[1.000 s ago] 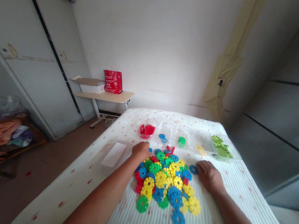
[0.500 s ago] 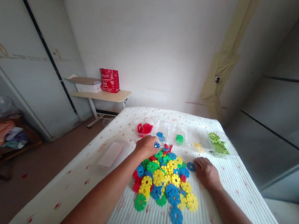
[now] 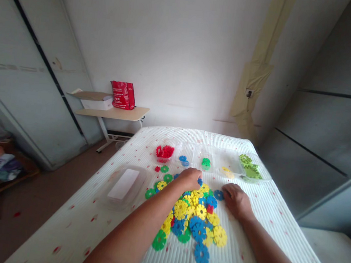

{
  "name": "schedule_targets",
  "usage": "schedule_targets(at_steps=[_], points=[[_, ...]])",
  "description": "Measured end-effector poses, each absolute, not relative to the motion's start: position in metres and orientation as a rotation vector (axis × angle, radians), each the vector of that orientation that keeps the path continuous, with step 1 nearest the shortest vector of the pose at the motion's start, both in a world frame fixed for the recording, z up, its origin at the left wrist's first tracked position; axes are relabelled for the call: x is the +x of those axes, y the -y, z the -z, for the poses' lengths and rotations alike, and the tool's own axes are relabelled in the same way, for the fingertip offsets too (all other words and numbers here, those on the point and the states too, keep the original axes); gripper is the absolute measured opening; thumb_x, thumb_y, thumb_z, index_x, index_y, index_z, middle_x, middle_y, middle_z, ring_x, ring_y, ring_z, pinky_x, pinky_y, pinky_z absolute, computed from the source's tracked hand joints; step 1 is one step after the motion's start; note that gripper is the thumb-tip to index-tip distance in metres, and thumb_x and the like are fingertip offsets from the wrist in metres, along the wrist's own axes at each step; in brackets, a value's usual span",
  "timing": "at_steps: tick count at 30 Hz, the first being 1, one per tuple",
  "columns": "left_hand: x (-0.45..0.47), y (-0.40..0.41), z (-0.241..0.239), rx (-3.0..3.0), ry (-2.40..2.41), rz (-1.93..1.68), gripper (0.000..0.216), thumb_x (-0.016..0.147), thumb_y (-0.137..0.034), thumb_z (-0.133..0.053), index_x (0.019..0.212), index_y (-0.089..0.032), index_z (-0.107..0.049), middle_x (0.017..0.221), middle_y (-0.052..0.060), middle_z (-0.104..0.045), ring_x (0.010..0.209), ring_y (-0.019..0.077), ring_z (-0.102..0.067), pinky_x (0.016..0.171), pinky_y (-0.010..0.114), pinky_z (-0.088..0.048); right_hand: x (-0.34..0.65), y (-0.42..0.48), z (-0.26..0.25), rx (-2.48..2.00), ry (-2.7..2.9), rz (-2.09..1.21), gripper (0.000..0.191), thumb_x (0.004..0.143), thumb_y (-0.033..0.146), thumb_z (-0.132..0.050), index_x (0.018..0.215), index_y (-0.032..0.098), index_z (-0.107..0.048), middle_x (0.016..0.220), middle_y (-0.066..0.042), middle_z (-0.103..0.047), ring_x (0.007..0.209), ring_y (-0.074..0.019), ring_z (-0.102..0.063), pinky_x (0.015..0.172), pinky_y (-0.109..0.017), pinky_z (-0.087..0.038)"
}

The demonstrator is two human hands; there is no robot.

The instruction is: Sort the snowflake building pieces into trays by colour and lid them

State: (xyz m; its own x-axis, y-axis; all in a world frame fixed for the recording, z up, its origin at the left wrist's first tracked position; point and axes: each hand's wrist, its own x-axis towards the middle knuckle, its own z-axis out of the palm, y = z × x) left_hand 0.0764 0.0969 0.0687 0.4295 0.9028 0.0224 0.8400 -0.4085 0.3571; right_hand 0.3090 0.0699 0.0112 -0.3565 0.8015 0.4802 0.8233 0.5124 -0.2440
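My left hand (image 3: 190,178) reaches over the far side of a pile of snowflake discs (image 3: 201,211), fingers closed. A blue snowflake disc (image 3: 200,181) shows at its fingertips. My right hand (image 3: 236,199) rests on the bed at the pile's right edge, fingers curled under. Touching or just beside its fingertips lies another blue disc (image 3: 218,194); what is under the fingers is hidden. Yellow, blue, green and red discs overlap in the pile, and my left forearm covers part of it. Left of that arm lie a few green discs (image 3: 164,169), a yellow one (image 3: 161,185) and a red piece (image 3: 157,168).
Beyond the pile, clear trays hold red pieces (image 3: 164,152), blue discs (image 3: 184,160), green discs (image 3: 206,163), yellow discs (image 3: 228,172) and light-green pieces (image 3: 250,167). A clear plastic lid (image 3: 140,178) with a white card lies left. A side table (image 3: 130,113) carries a red bag (image 3: 123,95).
My left hand has moved right over the pile with the blue disc at its fingertips. Discs left of the forearm now show. My right hand stays put; the view has shifted slightly.
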Motion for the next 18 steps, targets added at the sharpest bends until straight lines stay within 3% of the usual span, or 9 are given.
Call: schedule_targets(at_steps=[7,18], points=[[0.079,-0.099,-0.069,2.391,-1.504,-0.314,0.030,0.059,-0.015,-0.061,0.088,-0.022,-0.065,0.089,0.003,-0.068,0.086,0.0213,-0.061,0.075,0.027,-0.047,0.308,-0.069,-0.012,-1.318,2.196,0.041,0.023,0.085,0.023,-0.040,0.077,0.020,-0.061,0.078,-0.006,-0.063,0.077,-0.0179,-0.056,0.069,-0.027,-0.042],[0.057,-0.097,-0.063,2.324,-1.398,-0.450,0.036,0.062,-0.020,-0.059,0.097,-0.019,-0.065,0.088,-0.001,-0.068,0.077,0.0146,-0.061,0.068,0.021,-0.046,0.307,-0.068,-0.014,-1.340,2.203,0.051,0.027,0.087,0.025,-0.037,0.075,0.019,-0.061,0.079,-0.007,-0.063,0.076,-0.0177,-0.055,0.069,-0.028,-0.042]])
